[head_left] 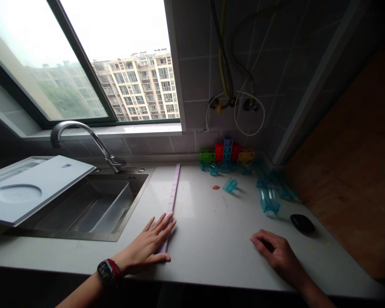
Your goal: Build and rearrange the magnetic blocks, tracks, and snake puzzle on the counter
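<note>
My left hand (152, 241) lies flat with fingers spread over the near part of a long, pale lilac strip (174, 184). The strip looks divided into many short pieces and runs from the front of the counter towards the wall. A watch and a red band are on my left wrist. Above the counter at the right, my right hand (275, 254) is loosely curled, with nothing visible in it. Nearest to it is a black oval object (303, 223). Farther back lie a clear blue plastic track piece (269, 200) and a small clear blue piece (230, 185).
Red, green, yellow and purple plastic blocks (227, 150) stand against the wall. A reddish flat piece (216, 187) lies on the white counter (199, 252). Left are a sink (122, 233), a faucet (90, 132) and a white panel (51, 184). A wooden board (349, 179) borders the right.
</note>
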{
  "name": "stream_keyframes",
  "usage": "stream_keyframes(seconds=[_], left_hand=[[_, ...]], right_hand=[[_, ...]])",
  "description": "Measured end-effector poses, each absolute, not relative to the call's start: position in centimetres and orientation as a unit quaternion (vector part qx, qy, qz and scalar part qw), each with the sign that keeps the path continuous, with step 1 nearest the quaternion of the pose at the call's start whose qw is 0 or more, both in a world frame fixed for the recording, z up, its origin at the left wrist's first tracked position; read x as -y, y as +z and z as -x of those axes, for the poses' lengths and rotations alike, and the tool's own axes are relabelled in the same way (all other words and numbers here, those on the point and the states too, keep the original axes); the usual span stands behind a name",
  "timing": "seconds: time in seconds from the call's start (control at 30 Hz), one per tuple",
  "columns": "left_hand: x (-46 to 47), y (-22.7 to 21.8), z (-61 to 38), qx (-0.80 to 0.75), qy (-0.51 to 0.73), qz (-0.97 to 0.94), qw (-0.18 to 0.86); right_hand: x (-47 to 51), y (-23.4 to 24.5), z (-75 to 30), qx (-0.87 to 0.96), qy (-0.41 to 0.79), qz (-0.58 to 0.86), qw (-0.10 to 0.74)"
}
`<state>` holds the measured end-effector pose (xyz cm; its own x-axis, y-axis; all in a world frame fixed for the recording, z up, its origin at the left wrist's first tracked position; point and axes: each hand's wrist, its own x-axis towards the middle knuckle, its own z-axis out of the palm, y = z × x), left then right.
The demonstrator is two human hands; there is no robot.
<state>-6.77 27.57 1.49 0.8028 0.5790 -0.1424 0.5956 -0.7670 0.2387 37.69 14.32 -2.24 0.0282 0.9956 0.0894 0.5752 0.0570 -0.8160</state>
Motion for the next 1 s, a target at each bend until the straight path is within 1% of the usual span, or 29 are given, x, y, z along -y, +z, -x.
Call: stream_keyframes(seconds=[0.2, 0.37, 0.47, 0.6, 0.67, 0.77, 0.83, 0.9, 1.0], left_hand=[[-30.4, 1.4, 5.9, -0.344, -0.050, -0.925, 0.155], [-30.6, 0.5, 6.3, -0.355, -0.035, -0.922, 0.148], [-30.7, 0.7, 6.1, -0.363, -0.035, -0.918, 0.160], [-30.0, 2.2, 3.3, -0.475, -0.048, -0.860, 0.178], [-28.7, 3.3, 0.5, -0.489, -0.015, -0.850, 0.195], [-26.6, 4.8, -4.8, -0.399, 0.094, -0.879, 0.243], [-25.8, 5.4, -8.5, -0.370, 0.168, -0.871, 0.276], [-25.9, 5.5, -11.7, -0.364, 0.198, -0.857, 0.306], [-27.4, 4.9, -15.6, -0.362, 0.232, -0.855, 0.291]], right_hand=[[-14.3, -2.0, -37.6, 0.623, 0.291, 0.628, 0.364], [-14.6, -1.7, -37.4, 0.598, 0.289, 0.638, 0.390], [-14.7, -1.5, -37.1, 0.586, 0.285, 0.639, 0.408], [-14.8, -1.5, -36.9, 0.584, 0.263, 0.638, 0.428], [-14.8, -1.6, -36.8, 0.586, 0.252, 0.642, 0.425], [-14.8, -1.8, -36.9, 0.593, 0.242, 0.646, 0.415], [-14.8, -1.8, -36.9, 0.596, 0.241, 0.646, 0.411], [-14.8, -1.8, -36.8, 0.597, 0.241, 0.647, 0.408], [-14.8, -1.8, -36.9, 0.597, 0.242, 0.649, 0.405]])
